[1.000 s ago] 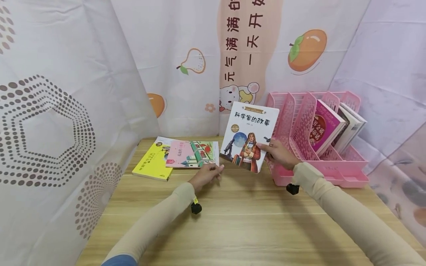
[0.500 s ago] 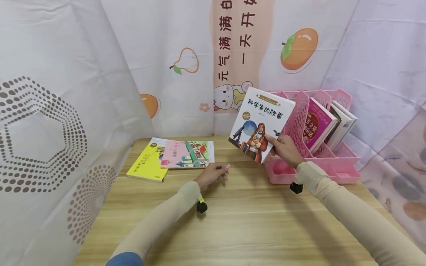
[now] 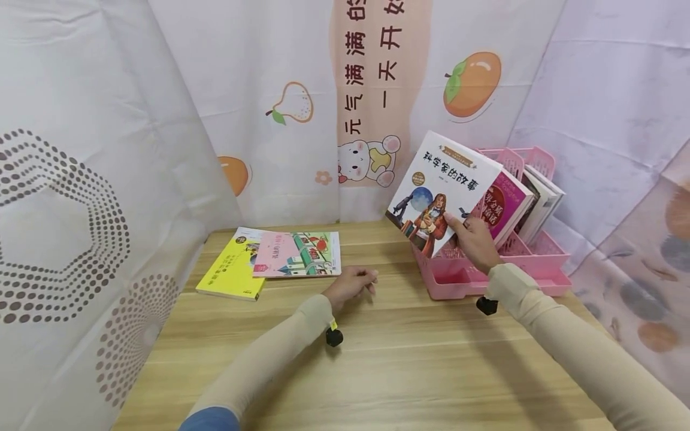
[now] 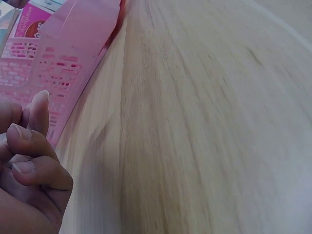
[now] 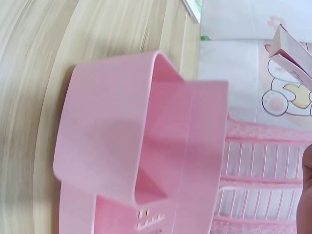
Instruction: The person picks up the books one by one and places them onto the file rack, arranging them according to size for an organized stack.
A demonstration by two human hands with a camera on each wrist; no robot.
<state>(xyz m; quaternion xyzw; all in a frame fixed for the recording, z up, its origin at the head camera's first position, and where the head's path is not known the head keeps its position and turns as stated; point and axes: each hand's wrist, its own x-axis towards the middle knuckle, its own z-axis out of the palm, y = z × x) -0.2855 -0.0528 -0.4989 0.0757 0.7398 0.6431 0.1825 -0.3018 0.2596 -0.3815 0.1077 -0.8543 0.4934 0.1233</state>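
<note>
My right hand (image 3: 477,244) grips the lower right edge of a white book (image 3: 444,185) with a robed figure and a blue globe on its cover. The book is tilted in the air before the left part of a pink file rack (image 3: 450,288), hiding some of its slots. Only a sliver of the right hand (image 5: 305,204) shows in its wrist view, beside the rack's front tray (image 5: 105,126). My left hand (image 3: 351,284) stays low over the table with loosely curled fingers, holding nothing, as the left wrist view also shows.
At the back left a pink picture book (image 3: 280,254) lies partly over a yellow book (image 3: 229,269). A magenta book (image 3: 507,200) and several pale books (image 3: 539,200) lean in the rack's right slots. A printed cloth (image 3: 259,54) hangs behind the wooden table (image 3: 377,371).
The white book, in my right hand, has moved right and up to the rack and tilted further clockwise. My left hand has shifted slightly right, away from the picture book. The head view has turned.
</note>
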